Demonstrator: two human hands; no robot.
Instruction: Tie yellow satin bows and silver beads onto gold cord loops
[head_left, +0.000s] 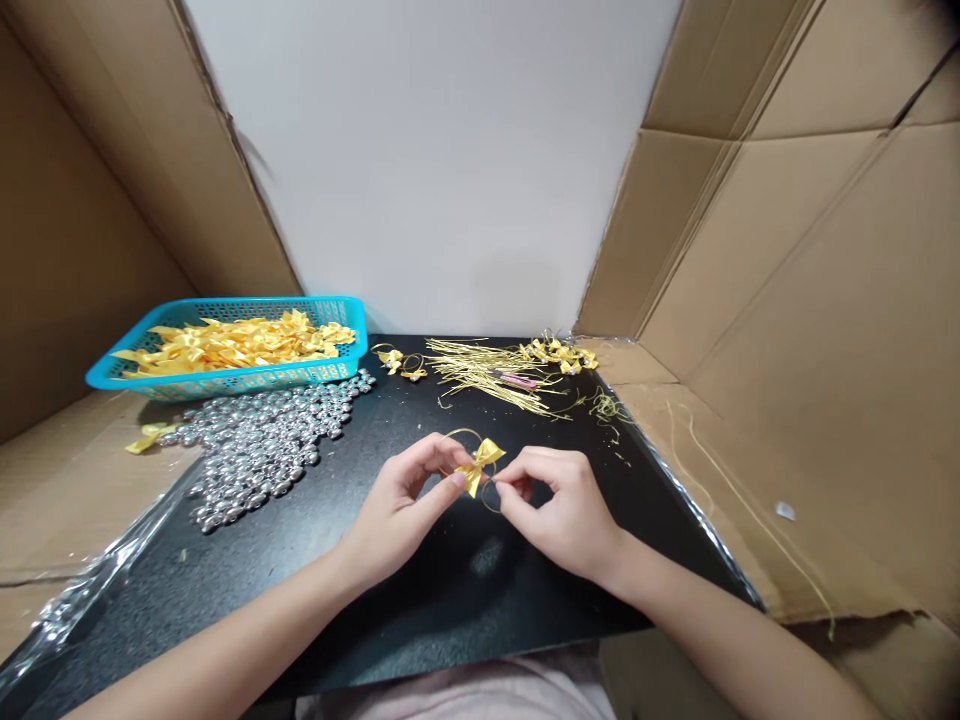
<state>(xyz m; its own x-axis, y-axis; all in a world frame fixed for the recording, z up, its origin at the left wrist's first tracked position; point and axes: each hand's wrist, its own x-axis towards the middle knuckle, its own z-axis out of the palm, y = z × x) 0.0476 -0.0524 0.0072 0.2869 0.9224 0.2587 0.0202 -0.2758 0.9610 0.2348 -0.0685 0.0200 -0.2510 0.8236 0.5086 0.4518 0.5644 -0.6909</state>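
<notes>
Over the counter (420,630), between its far and near edges, your left grip (409,505) pinches a yellow bow (481,462) while your right grip (559,508) pinches gold cord (465,431), seemingly mid-fastening; next likely calls for steady tension.

Looks like a small makeshift craft workspace tbh. Cardboard walls (810,260) box in a black table (397,415), with a blue basket (225,383) of yellow bows (232,343), silver beads (262,440) and gold cords (484,375).

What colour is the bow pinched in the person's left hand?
The bow is yellow; it shows best in the head view, the only one here.
</notes>
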